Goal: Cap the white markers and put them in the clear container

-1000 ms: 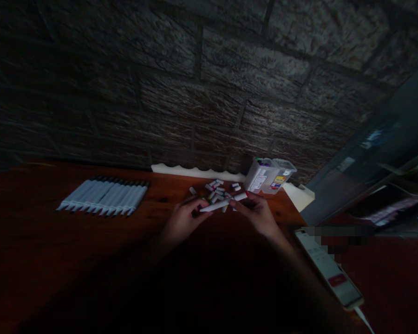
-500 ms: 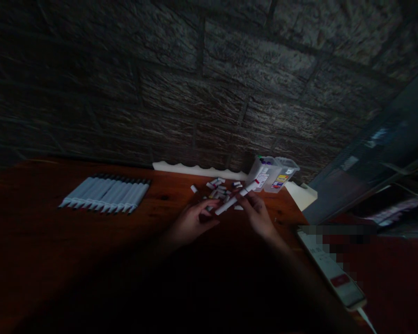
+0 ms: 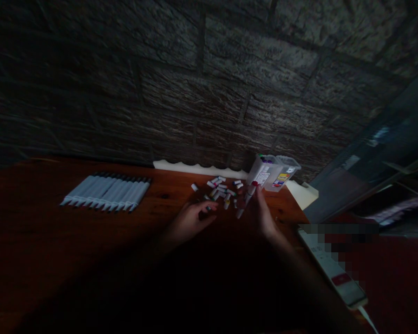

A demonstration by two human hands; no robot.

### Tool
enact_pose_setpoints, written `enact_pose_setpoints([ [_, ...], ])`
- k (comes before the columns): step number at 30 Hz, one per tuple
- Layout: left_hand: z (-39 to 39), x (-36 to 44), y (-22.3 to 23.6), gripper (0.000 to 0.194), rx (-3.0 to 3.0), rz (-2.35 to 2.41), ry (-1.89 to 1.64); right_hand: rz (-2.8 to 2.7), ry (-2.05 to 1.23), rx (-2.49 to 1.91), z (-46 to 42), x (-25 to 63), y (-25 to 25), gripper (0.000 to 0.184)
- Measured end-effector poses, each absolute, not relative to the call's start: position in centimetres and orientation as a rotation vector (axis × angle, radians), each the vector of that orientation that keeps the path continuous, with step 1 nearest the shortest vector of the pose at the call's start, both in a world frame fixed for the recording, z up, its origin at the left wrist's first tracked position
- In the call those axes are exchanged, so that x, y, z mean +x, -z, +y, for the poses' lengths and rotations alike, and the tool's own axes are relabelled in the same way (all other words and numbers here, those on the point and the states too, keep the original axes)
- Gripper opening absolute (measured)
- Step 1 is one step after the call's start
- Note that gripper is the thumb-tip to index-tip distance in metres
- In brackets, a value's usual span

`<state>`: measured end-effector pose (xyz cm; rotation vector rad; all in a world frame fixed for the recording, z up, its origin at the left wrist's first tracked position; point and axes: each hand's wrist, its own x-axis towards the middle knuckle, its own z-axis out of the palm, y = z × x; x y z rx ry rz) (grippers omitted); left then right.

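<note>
My right hand (image 3: 261, 214) is closed on a white marker (image 3: 248, 197) with a red end. The marker stands at a steep slant, its red end up, and is slightly blurred. Just left of it my left hand (image 3: 190, 221) hovers over the table with thumb and fingers apart, curved around a gap. Part of a small cap shows behind its fingers; whether they touch it I cannot tell. Several loose marker caps (image 3: 223, 189), white with coloured bands, lie scattered beyond both hands. One white cap (image 3: 194, 187) rests apart at the left.
A row of several white markers (image 3: 106, 192) lies side by side on the wooden table (image 3: 163, 185). Clear plastic containers (image 3: 277, 174) stand at the back right, before a stone wall (image 3: 195, 102). A white scalloped strip (image 3: 198, 168) runs along the wall. A phone (image 3: 334, 269) with a cable is at right.
My right hand has turned the marker more upright and moved its lower end right, away from my left hand. More of the caps now show. My left hand has shifted slightly.
</note>
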<state>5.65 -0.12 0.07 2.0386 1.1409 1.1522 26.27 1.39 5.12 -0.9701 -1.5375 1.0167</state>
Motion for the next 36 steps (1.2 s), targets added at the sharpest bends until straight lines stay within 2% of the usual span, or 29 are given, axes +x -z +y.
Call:
enact_pose_setpoints([
  [3, -0.2, 5.7, -0.1, 0.018, 2.036, 1.150, -1.165, -1.211, -1.314, -0.846, 1.2, 25.9, -6.1, 0.063],
  [7, -0.4, 5.8, -0.1, 0.015, 2.067, 1.149, -1.166, -0.935, -1.452, -0.750, 1.3, 26.0, -6.8, 0.052],
  [11, -0.5, 5.9, -0.1, 0.012, 2.084, 1.135, -1.168, -0.913, -1.575, -0.753, 1.5, 26.7, -6.3, 0.059],
  [23, -0.7, 6.1, -0.6, 0.014, 2.091, 1.157, -1.104, -0.932, -1.633, -0.690, 1.2, 26.5, -6.3, 0.067],
  [31, -1.0, 6.1, -1.0, 0.017, 2.233, 1.147, -0.965, -1.179, -1.520, -0.751, 0.7, 25.3, -5.4, 0.067],
  [36, -0.8, 6.0, -0.7, 0.017, 2.250, 1.145, -0.959, -1.246, -1.332, -0.887, 0.5, 25.1, -4.0, 0.066],
])
